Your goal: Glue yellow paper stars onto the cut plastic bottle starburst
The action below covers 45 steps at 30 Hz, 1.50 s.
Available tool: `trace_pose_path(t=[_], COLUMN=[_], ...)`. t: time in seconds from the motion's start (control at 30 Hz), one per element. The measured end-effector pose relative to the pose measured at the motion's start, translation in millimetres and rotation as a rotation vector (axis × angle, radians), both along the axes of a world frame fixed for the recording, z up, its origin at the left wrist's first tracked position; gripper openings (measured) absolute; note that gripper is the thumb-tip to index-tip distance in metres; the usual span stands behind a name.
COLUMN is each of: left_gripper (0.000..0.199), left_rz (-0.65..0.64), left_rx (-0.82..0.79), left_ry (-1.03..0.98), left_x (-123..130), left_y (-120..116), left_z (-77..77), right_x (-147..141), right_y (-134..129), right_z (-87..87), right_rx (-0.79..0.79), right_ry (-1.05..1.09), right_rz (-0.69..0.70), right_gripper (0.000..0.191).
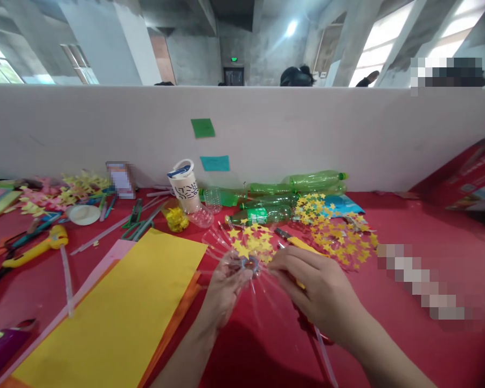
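Observation:
My left hand (226, 285) grips a cut clear plastic bottle piece (250, 264) by its round neck. Thin clear strips fan out from it on all sides, and yellow paper stars (250, 241) sit on the far strips. At the right of the piece, my right hand (317, 283) is closed in a pinch at the strips; what lies between its fingertips is too small to make out. A yellow utility knife (303, 242) lies partly hidden behind that hand. More yellow stars (347, 240) on clear strips spread out to the right.
Yellow paper sheets (109, 302) lie at left, near a yellow hot glue gun (42, 249) and green scissors (134, 220). Behind stand a white paper cup (186, 188) and green plastic bottles (317, 179). A white partition (307, 129) closes off the red table (408, 226).

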<state>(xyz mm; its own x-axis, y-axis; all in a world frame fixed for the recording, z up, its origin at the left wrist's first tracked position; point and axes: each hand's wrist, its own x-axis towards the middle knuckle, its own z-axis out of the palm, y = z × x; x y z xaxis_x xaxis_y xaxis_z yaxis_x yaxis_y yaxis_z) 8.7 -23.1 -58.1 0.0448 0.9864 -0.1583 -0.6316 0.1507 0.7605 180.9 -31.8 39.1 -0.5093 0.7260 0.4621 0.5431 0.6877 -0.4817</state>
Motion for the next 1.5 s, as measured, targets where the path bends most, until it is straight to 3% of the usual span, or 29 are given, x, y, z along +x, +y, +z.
trace_pose_path(t=[0.13, 0.43, 0.77, 1.5], left_gripper=[0.035, 0.034, 0.034, 0.034], left_rz=[0.009, 0.000, 0.017, 0.033], left_rx=[-0.009, -0.008, 0.000, -0.004], left_ry=[0.002, -0.023, 0.004, 0.031], left_x=[5.5, 3.9, 5.4, 5.3], left_y=[-2.0, -3.6, -4.1, -4.7], left_z=[1.4, 4.5, 7.4, 11.8], right_x=[-5.7, -12.8, -11.9, -7.2], right_y=[-1.9, -3.3, -3.5, -4.2], right_z=[-3.6, -6.3, -8.0, 0.1], right_rx=[0.024, -0.321, -0.166, -0.149], right_ry=[0.096, 0.375, 0.342, 0.199], right_rz=[-0.019, -0.015, -0.085, -0.032], right_gripper=[0.017, 0.019, 0.018, 0.013])
